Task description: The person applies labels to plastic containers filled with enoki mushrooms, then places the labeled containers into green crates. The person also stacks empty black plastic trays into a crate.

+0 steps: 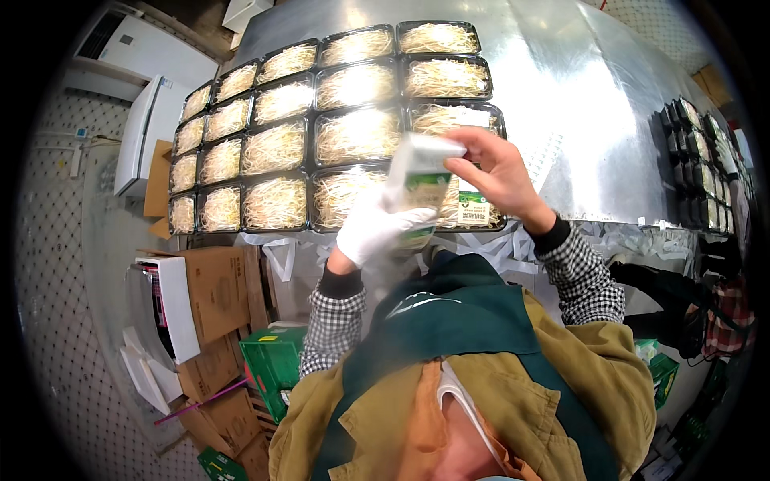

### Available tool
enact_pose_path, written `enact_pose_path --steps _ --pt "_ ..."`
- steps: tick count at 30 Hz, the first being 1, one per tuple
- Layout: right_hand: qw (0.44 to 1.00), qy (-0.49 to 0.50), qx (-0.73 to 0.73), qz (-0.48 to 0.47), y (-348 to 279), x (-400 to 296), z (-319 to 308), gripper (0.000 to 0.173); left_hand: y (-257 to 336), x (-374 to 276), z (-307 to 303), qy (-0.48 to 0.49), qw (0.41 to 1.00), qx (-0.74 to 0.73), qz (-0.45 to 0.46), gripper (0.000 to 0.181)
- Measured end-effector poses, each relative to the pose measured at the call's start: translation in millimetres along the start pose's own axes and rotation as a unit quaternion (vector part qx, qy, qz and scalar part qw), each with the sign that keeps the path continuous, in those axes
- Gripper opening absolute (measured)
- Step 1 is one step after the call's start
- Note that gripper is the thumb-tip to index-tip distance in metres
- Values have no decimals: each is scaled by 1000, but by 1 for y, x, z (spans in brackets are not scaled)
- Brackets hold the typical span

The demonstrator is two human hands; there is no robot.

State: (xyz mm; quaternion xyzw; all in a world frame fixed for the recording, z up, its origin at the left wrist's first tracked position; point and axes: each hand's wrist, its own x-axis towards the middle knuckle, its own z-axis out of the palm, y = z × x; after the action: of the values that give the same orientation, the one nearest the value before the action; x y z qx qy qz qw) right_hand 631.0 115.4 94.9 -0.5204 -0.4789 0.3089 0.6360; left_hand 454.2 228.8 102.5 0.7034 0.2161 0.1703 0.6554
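Note:
My left hand (376, 228), in a white glove, is shut on a blurred stack of printed labels (424, 180) with white and green parts. My bare right hand (496, 171) pinches the stack's upper right edge between thumb and fingers. Behind and left of my hands, black trays of bean sprouts (275, 201) stand in rows on the metal table (541, 72). The nearest right tray bears a green and white label (473, 204); the tray behind it (439, 117) has a white label strip on top. My hands partly hide both trays.
More packed black trays (701, 162) stand at the table's right end, beside another person's gloved hand. Backing-paper strips (511, 249) hang along the near edge. Cardboard boxes (216, 297) and a green crate (277, 361) stand at the lower left. A label sheet (547, 159) lies right of my hand.

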Motion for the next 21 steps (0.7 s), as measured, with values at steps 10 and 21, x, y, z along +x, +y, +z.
enact_pose_path --steps 10,21 --pt "837 99 -416 -342 -27 35 -14 24 26 34 39 130 987 -86 49 20" --pt "763 140 -619 -124 195 126 -124 38 3 -59 -59 194 972 94 -94 26"
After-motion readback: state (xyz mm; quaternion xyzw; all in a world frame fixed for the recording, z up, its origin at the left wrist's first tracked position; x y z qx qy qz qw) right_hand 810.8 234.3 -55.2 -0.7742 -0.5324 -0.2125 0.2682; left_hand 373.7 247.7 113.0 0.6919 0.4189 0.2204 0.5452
